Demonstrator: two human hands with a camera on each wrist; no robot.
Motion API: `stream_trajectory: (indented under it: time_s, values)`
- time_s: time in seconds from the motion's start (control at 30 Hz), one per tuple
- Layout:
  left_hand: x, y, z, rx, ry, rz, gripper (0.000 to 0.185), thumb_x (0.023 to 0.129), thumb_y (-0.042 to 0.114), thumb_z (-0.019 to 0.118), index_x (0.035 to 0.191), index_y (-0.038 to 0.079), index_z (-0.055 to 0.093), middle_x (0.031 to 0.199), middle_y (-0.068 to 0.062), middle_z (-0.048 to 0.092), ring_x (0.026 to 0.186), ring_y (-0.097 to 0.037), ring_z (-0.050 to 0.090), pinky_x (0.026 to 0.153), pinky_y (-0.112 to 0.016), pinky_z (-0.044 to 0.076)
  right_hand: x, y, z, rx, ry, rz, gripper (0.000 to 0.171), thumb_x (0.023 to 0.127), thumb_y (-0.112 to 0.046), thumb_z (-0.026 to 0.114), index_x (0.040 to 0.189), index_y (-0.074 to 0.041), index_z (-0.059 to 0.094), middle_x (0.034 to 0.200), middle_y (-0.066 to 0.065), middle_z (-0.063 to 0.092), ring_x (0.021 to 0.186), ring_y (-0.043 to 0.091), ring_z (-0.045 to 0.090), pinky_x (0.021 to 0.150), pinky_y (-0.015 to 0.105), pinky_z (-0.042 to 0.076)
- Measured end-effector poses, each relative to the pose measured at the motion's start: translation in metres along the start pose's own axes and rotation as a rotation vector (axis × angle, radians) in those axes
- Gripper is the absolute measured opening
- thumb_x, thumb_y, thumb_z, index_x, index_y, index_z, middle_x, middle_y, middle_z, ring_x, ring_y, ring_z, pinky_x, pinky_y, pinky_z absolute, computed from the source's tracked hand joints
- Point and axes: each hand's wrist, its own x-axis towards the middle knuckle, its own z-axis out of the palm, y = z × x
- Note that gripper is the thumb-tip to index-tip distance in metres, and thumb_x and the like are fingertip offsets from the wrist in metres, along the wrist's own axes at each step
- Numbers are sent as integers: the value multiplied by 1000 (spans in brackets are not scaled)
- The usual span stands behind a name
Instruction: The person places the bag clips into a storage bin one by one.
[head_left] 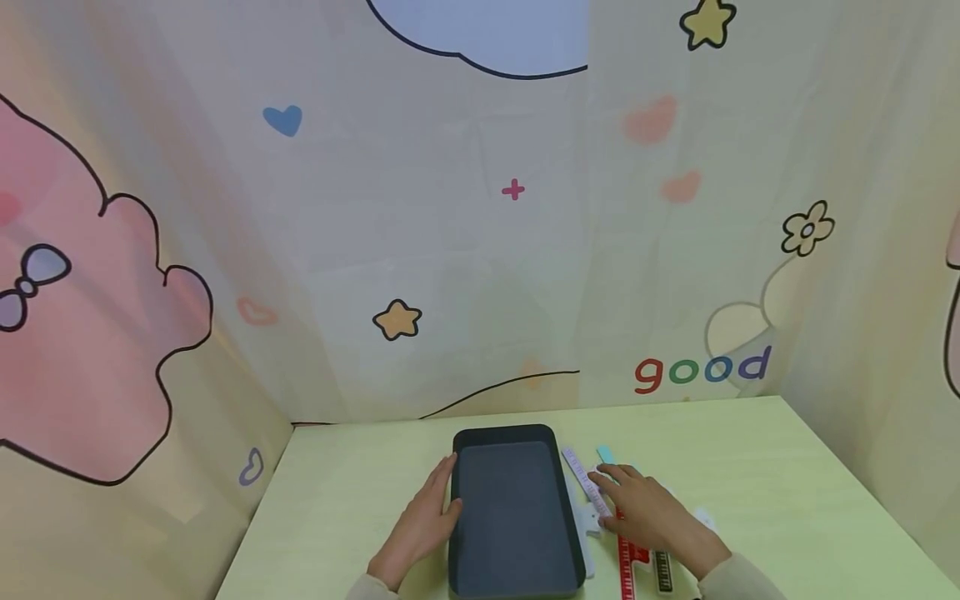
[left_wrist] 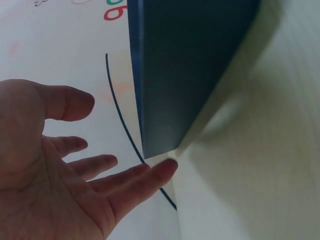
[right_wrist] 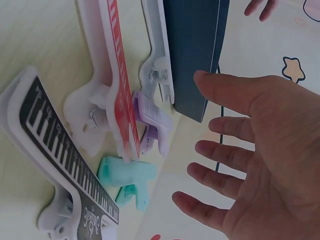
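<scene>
A dark grey rectangular tray (head_left: 513,517) stands on the table, its long sides running away from me. My left hand (head_left: 422,525) is at its left side, fingers extended and thumb apart, fingertips right at the rim. To the right of the tray my right hand (head_left: 651,508) hovers over several long plastic spring clips, its fingers spread and holding nothing. Among these are a red clip (right_wrist: 122,85), a black clip with white piano-like keys (right_wrist: 65,145), a purple clip (right_wrist: 152,117), a teal clip (right_wrist: 127,175) and a whitish clip (right_wrist: 159,55) beside the tray.
The pale green table (head_left: 352,467) reaches back to a curtain (head_left: 465,250) printed with hearts, stars and the word "good". More printed curtain (head_left: 97,358) hangs along the left side. A small white item (head_left: 705,518) shows partly behind my right wrist.
</scene>
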Motion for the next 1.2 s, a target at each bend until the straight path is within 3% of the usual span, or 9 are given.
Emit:
stream_trajectory:
  time_s: [0.13, 0.37, 0.53, 0.87, 1.03, 1.2]
  values:
    - [-1, -3, 3, -50, -11, 4, 66, 95, 12, 51, 155, 7, 24, 158, -22, 29, 138, -45, 39, 109, -61, 38, 0, -1, 5, -8, 3, -26, 66, 80, -29, 79, 135, -4, 56, 139, 15, 54, 127, 38, 50, 92, 61, 50]
    - [2, -4, 5, -198, -43, 34, 65, 94, 3, 49, 153, -2, 23, 155, -31, 29, 125, -51, 51, 99, -57, 48, 4, -2, 12, -6, -16, -8, 63, 79, -32, 80, 132, -5, 58, 135, 15, 57, 124, 37, 52, 93, 59, 50]
    - [1, -6, 6, -210, -39, 41, 66, 91, -2, 49, 153, -3, 25, 154, -33, 29, 121, -52, 53, 96, -57, 51, 6, -3, 16, 19, -55, 14, 62, 79, -31, 80, 133, -7, 59, 134, 13, 57, 124, 37, 52, 93, 62, 48]
    - [-2, -16, 10, -188, -38, 40, 64, 90, -6, 47, 151, -5, 27, 152, -32, 33, 112, -45, 62, 90, -50, 55, 12, -7, 25, 51, -108, -32, 61, 79, -30, 80, 131, -5, 59, 134, 15, 59, 126, 43, 51, 95, 64, 47]
    - [-4, -17, 10, -180, -33, 38, 65, 89, -6, 48, 150, -6, 27, 150, -32, 34, 110, -43, 63, 89, -49, 56, 12, -10, 27, 8, -99, -83, 56, 79, -25, 78, 129, -7, 62, 130, 12, 62, 120, 37, 55, 90, 58, 51]
    - [-3, -18, 10, -204, -28, 11, 65, 89, -5, 50, 150, -7, 28, 146, -33, 38, 109, -41, 64, 88, -47, 56, 12, -13, 27, 16, -128, -83, 55, 78, -22, 77, 128, -5, 62, 130, 12, 61, 121, 38, 54, 92, 60, 49]
